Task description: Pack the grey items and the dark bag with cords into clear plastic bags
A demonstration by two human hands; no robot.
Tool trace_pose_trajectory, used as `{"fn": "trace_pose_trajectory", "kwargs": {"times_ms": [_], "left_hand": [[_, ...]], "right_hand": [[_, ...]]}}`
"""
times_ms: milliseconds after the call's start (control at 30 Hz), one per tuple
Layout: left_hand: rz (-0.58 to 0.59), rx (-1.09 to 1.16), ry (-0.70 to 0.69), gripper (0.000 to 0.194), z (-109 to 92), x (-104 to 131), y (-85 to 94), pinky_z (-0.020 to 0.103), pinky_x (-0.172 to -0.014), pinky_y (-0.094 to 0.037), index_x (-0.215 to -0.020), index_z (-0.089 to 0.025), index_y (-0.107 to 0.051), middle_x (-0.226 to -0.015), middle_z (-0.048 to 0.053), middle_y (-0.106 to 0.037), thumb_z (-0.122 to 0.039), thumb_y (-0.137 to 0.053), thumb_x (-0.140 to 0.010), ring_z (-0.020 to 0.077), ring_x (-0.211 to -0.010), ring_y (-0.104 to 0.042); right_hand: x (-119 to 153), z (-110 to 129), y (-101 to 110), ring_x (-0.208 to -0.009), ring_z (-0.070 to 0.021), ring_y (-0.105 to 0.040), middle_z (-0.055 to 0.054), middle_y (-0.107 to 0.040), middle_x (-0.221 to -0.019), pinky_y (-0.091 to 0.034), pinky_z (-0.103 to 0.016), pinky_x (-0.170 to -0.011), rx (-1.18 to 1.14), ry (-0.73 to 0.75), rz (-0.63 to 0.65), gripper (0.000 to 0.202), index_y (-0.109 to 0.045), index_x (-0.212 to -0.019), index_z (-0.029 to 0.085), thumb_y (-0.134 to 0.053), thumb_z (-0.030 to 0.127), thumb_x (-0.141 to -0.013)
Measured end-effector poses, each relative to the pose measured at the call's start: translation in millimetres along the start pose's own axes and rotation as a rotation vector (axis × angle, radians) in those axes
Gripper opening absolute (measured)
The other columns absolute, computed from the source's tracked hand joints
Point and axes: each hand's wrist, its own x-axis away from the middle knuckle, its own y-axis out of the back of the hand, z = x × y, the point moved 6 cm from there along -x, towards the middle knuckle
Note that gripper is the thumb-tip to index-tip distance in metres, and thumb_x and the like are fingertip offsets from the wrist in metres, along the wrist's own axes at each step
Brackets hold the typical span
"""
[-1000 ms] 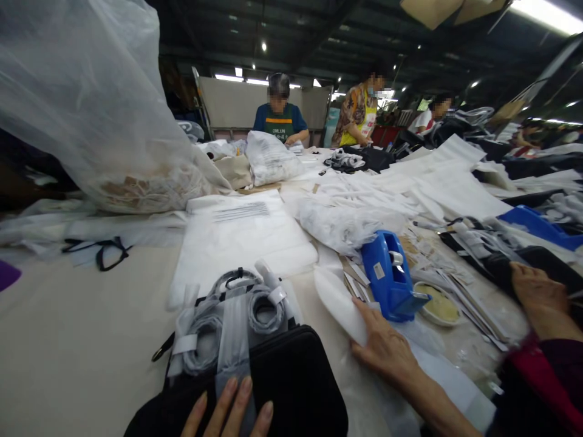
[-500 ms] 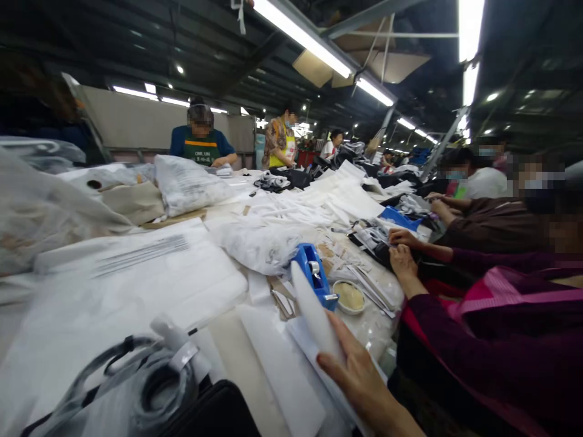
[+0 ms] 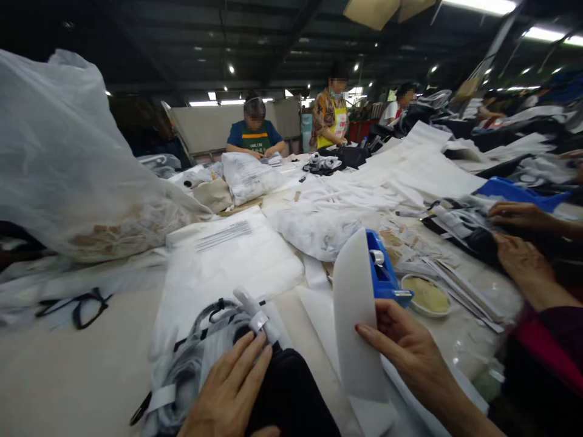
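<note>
My right hand (image 3: 405, 346) pinches a white foam sheet (image 3: 355, 303) with a rounded top, holding it upright over more white sheets (image 3: 319, 321). My left hand (image 3: 234, 382) lies with fingers extended across a black padded item (image 3: 291, 394) and grey straps (image 3: 218, 321) bundled in clear wrap. A white wrapped roll-like piece (image 3: 259, 315) sticks up by those fingertips. Just behind the foam sheet stands a blue tape dispenser (image 3: 385, 273), partly covered by it. Beside the dispenser sits a small round dish (image 3: 426, 294) with something yellowish in it.
A large clear plastic bag (image 3: 91, 164) of scraps rises at left, near a black strap (image 3: 84, 306). Flat white packaging (image 3: 228, 261) and a filled clear bag (image 3: 319, 230) lie ahead. At right, a co-worker's hands (image 3: 523, 255) handle a black item; other people work across the table.
My view has swung left. My left hand has come into view onto the black item and straps. The foam sheet in my right hand now shows its broad face.
</note>
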Motion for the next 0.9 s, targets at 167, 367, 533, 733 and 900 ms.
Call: {"fn": "trace_pose_trajectory", "kwargs": {"times_ms": [167, 367, 533, 733, 900], "left_hand": [[0.403, 0.119, -0.105, 0.079, -7.2, -57.7, -8.5, 0.048, -0.102, -0.038, -0.131, -0.014, -0.042, -0.134, 0.014, -0.046, -0.038, -0.073, -0.062, 0.03, -0.124, -0.042], [0.876, 0.32, -0.139, 0.078, -9.9, -91.2, -20.9, 0.055, -0.108, -0.02, -0.129, -0.009, -0.042, -0.132, 0.016, -0.049, -0.044, -0.069, -0.065, 0.0296, -0.124, -0.042], [0.91, 0.415, -0.243, 0.067, -8.7, -101.6, -54.1, 0.049, -0.108, -0.021, -0.114, -0.018, -0.053, -0.118, 0.008, -0.06, -0.055, -0.068, -0.06, 0.0263, -0.112, -0.053], [1.051, 0.349, -0.288, 0.043, -5.3, -94.0, -99.4, 0.043, -0.092, -0.041, -0.09, -0.015, -0.06, -0.096, 0.005, -0.062, -0.051, -0.069, -0.067, 0.0209, -0.09, -0.058], [1.1, 0.28, -0.284, 0.032, -12.1, -90.4, -103.0, 0.04, -0.08, -0.048, -0.104, -0.015, -0.055, -0.103, 0.006, -0.058, -0.041, -0.053, -0.085, 0.0184, -0.089, -0.057]], "right_hand": [[-18.2, 3.5, -19.6, -0.081, -0.0179, -0.06, -0.003, -0.065, -0.084, -0.049, -0.031, -0.076, -0.013, 0.18, -0.006, 0.016, -0.062, -0.079, 0.021, -0.068, 0.035, -0.071], [-19.7, -15.6, -16.4, -0.1, -0.019, -0.052, -0.005, -0.051, -0.112, -0.041, -0.033, -0.091, 0.249, 0.335, -0.012, 0.012, -0.066, -0.064, 0.024, -0.06, 0.021, -0.073], [-27.8, -36.8, -20.1, -0.102, -0.018, -0.053, -0.005, -0.056, -0.095, -0.044, -0.028, -0.084, 0.272, 0.279, 0.123, 0.022, -0.065, -0.068, 0.022, -0.047, 0.016, -0.08], [-28.4, -51.6, -16.7, -0.08, -0.0119, -0.058, -0.002, -0.061, -0.086, -0.045, -0.021, -0.072, 0.334, 0.258, 0.149, 0.024, -0.063, -0.077, 0.021, -0.041, 0.018, -0.085], [-22.9, -60.0, -13.6, -0.069, -0.0123, -0.057, 0.0, -0.061, -0.073, -0.046, -0.021, -0.065, 0.336, 0.078, 0.188, 0.026, -0.061, -0.083, 0.02, -0.035, 0.022, -0.086]]}}
